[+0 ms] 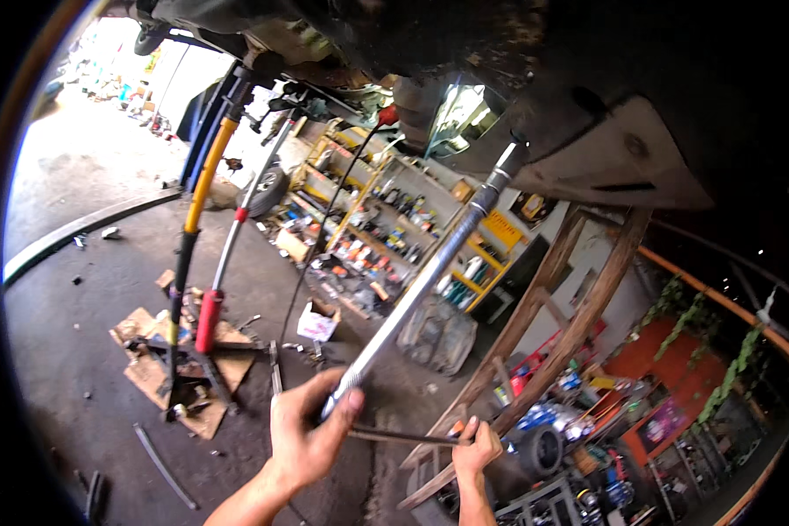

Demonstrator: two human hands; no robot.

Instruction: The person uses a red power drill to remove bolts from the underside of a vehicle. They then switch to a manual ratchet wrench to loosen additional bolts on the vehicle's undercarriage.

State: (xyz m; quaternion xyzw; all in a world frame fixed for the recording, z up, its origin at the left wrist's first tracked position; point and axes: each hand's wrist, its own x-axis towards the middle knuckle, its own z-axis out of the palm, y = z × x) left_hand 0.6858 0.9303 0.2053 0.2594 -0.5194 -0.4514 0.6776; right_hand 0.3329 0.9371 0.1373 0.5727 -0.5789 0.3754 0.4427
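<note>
My left hand [309, 431] is closed round the lower, knurled end of a long silver socket extension bar [412, 294]. The bar slants up to the right, through darker joined sections, toward the vehicle's dark underside [394, 35]. Whether its tip touches anything there I cannot tell. To the right and a little lower, my right hand [477, 449] grips the far end of a thin dark rod [399, 436]. That rod runs across to my left hand, where its other end is hidden by the fingers.
A yellow-black support pole [203, 180] and a red-silver one [223, 272] stand at the left on cardboard [140, 364]. Behind are cluttered yellow shelves [394, 206] and a white box [318, 321]. A wooden ladder [579, 311] leans at the right, beside piled parts and a tyre [541, 451].
</note>
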